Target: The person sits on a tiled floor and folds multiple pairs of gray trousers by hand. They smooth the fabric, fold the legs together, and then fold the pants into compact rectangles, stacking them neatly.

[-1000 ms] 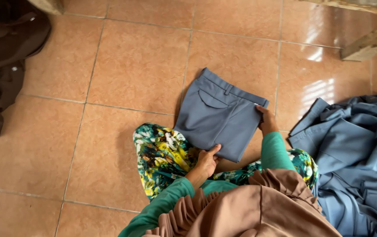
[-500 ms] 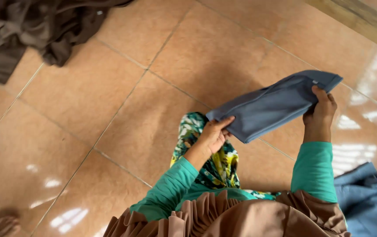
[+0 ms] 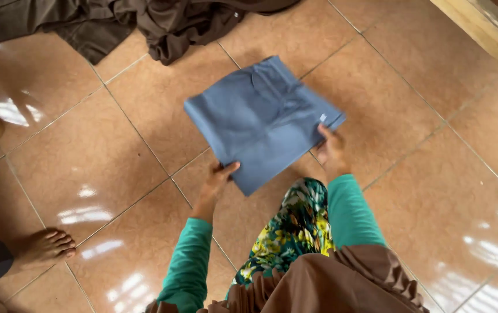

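Two hands on it, my left hand [image 3: 217, 177] pinching the near corner and my right hand [image 3: 330, 148] clamped on the right-side edge of the folded blue-grey trousers [image 3: 260, 119], which sit mid-frame over the tiled floor [image 3: 423, 174], long axis running upper left to lower right.

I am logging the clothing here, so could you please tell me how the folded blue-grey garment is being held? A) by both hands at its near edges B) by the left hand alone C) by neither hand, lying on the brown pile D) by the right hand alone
A: the left hand and the right hand each grip a near edge of the folded blue-grey garment, clear of the brown pile.
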